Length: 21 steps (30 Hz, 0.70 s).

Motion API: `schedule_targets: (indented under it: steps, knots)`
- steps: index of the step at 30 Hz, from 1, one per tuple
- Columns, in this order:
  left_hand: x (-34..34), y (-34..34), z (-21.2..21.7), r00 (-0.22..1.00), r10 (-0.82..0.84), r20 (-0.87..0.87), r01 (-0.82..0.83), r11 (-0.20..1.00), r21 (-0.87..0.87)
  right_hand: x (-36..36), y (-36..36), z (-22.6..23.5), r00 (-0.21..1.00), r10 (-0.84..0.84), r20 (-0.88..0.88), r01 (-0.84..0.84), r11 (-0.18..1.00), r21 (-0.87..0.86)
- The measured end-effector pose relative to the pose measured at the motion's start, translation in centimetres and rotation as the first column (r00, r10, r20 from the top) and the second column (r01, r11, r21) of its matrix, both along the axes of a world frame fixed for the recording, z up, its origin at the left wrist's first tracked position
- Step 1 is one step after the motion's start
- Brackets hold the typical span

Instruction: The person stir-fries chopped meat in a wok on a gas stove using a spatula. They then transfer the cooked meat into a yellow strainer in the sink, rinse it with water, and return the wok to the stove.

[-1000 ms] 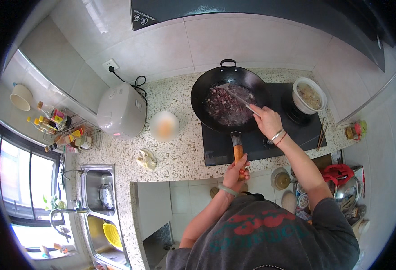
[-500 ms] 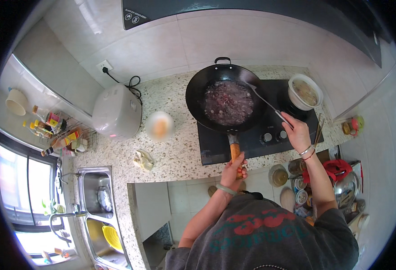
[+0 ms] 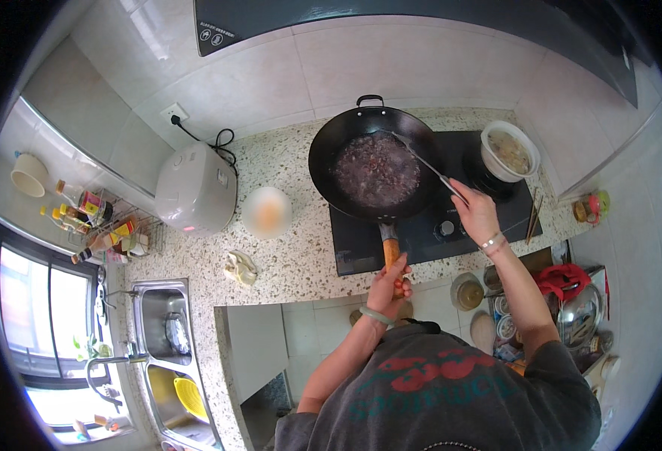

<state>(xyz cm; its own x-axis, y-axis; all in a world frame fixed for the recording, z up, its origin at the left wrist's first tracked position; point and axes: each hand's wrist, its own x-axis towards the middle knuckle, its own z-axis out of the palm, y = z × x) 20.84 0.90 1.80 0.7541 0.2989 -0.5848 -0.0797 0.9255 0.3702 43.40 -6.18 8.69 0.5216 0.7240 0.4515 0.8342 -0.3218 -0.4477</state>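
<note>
A black wok [image 3: 322, 167] rests on the stove, holding dark, bubbling liquid with small reddish-brown pieces [image 3: 376, 174]. My left hand [image 3: 391, 286] is wrapped round the wok's wooden handle [image 3: 392, 254] at the near side. From the right, my right hand [image 3: 479, 214] grips the long metal handle of a spatula [image 3: 427, 162]. The spatula slants down to the left into the wok, its head at the far part of the liquid; the exact shape of that end is hard to make out.
Right of the wok, a white container [image 3: 510, 152] of pale food stands on the black cooktop [image 3: 421, 252]. Chopsticks [image 3: 534, 218] lie at its right edge. To the left are a white bowl [image 3: 268, 213], a crumpled pale cloth-like thing [image 3: 239, 267], a rice cooker [image 3: 197, 188] and a sink [image 3: 159, 297].
My right hand has moved left and slightly nearer, carrying the spatula's head leftward and farther across the wok. The food is stirred about. My left hand stays on the handle.
</note>
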Motion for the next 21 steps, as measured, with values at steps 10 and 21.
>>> schedule_targets:
  steps: [10, 21]
  knots:
    - [0.0, 0.1, -0.1, 1.000, 0.000, 0.010, 0.000, 1.000, -0.006, -2.3, 4.7, -3.6, 0.988, -0.006, 0.156, 0.036, 0.981, -0.191]
    - [0.0, 0.0, -0.2, 1.000, 0.006, 0.007, -0.006, 1.000, -0.015, -2.0, -2.5, 2.4, 0.989, 0.047, 0.142, -0.025, 0.988, -0.152]
